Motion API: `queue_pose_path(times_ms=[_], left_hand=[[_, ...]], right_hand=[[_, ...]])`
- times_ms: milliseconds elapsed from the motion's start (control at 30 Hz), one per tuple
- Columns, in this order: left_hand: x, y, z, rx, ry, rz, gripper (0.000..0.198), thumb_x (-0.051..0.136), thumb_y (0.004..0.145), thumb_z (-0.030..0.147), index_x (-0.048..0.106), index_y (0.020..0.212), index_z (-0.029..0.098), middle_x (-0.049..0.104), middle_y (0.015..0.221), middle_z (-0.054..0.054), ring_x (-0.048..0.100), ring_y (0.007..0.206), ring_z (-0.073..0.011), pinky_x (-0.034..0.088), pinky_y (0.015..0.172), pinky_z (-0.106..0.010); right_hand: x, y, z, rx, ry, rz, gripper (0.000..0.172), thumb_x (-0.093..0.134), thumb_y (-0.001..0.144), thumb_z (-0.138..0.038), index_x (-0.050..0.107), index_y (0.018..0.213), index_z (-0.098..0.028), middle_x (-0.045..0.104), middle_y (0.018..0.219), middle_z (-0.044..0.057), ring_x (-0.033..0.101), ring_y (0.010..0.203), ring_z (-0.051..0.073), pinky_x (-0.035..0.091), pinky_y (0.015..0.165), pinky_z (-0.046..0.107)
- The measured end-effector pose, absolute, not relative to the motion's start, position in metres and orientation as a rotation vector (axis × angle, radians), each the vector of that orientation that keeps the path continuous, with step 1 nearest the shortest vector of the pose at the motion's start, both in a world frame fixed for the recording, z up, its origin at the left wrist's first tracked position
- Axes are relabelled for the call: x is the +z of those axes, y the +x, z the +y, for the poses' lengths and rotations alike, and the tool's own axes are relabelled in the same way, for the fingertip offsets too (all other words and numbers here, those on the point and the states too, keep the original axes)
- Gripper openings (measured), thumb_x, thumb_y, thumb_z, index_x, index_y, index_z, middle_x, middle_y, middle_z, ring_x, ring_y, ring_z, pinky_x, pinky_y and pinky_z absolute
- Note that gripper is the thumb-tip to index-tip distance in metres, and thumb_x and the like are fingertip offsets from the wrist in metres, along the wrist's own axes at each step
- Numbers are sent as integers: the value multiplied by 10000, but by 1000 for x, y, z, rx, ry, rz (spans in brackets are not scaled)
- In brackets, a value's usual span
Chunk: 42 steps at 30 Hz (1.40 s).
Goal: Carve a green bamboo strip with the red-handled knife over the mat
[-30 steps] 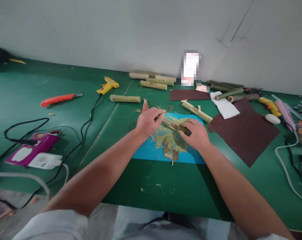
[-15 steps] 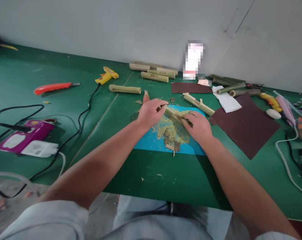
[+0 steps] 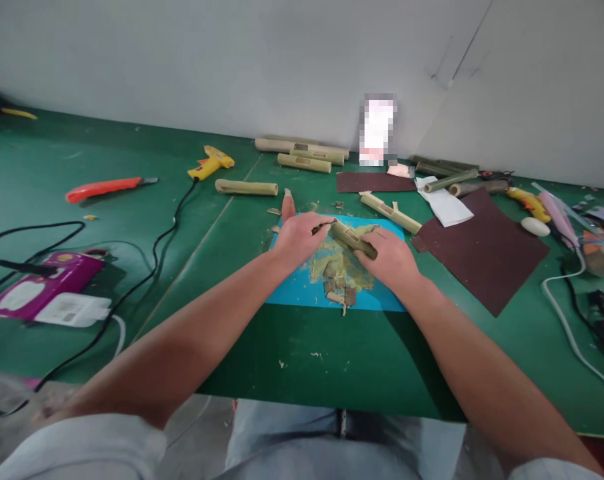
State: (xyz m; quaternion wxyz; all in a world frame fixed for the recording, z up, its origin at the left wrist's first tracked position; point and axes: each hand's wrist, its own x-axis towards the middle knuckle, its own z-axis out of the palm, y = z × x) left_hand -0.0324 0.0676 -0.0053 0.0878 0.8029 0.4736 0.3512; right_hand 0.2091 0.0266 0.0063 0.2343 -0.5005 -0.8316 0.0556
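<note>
My right hand (image 3: 389,255) is closed around one end of a short bamboo tube (image 3: 346,233) with a cut-out in its upper side. My left hand (image 3: 299,238) is closed at the tube's other end, pinching a slim dark tool (image 3: 322,228) whose tip points toward the bamboo; its exact kind is unclear. Just behind the left hand a reddish-brown handle-like piece (image 3: 288,205) with a pale tip sticks out. Under both hands lies a blue mat (image 3: 295,293), strewn with shavings (image 3: 322,267) and several bamboo chips (image 3: 350,295).
Several cut bamboo tubes (image 3: 305,163) lie along the wall, another (image 3: 392,212) right of the mat. Leftward are a yellow glue gun (image 3: 212,163), a red utility knife (image 3: 105,190) and a purple power strip (image 3: 47,283). Brown sheet material (image 3: 487,253) and a white egg-shaped object (image 3: 535,227) lie right.
The bamboo tube has shifted slightly in my right hand, with that hand's fingers lying differently along it. The left hand stays at the tube's end. The whole view has tilted a little.
</note>
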Motion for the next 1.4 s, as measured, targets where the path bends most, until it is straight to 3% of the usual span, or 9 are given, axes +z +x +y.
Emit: queue_pose_path(times_ms=[167, 433, 867, 1133, 1267, 1400], left_hand=[[-6, -26, 70, 989, 2424, 1382, 258, 560, 997, 292, 783, 1088, 197, 779, 986, -69, 730, 929, -214, 580, 901, -357], [-6, -26, 70, 917, 2602, 1358, 300, 480, 1042, 282, 759, 1097, 186, 748, 915, -78, 714, 868, -195, 578, 796, -307], [-8, -18, 62, 891, 2577, 1158, 272, 499, 1046, 272, 738, 1149, 195, 772, 1039, -73, 731, 985, -214, 595, 873, -345], [-9, -20, 66, 937, 2547, 1256, 258, 525, 1034, 268, 740, 1158, 197, 779, 1049, -76, 729, 987, -211, 591, 879, -334], [-7, -25, 68, 983, 2464, 1430, 274, 515, 1026, 267, 749, 1144, 186, 768, 1024, -92, 723, 961, -223, 584, 901, -371], [-5, -25, 66, 937, 2501, 1426, 249, 540, 1014, 271, 749, 1133, 205, 764, 995, -74, 714, 937, -210, 584, 851, -335]], right_hand=[[6, 206, 25, 213, -1384, -2285, 117, 669, 896, -301, 696, 945, -198, 680, 951, 90, 625, 946, 248, 490, 812, 369], [6, 203, 23, 243, -1431, -2268, 137, 669, 895, -301, 693, 962, -183, 679, 943, 100, 633, 932, 257, 483, 780, 365], [3, 204, 22, 239, -1418, -2243, 147, 656, 892, -303, 696, 962, -180, 695, 955, 113, 634, 957, 276, 497, 805, 387], [2, 202, 20, 205, -1437, -2227, 162, 626, 891, -322, 692, 945, -184, 686, 918, 110, 618, 925, 273, 481, 783, 389], [6, 199, 18, 214, -1449, -2249, 198, 606, 880, -299, 691, 1014, -182, 694, 955, 117, 626, 944, 281, 488, 798, 399], [8, 198, 15, 242, -1429, -2269, 228, 602, 865, -293, 682, 1059, -202, 702, 982, 106, 624, 945, 276, 486, 779, 389]])
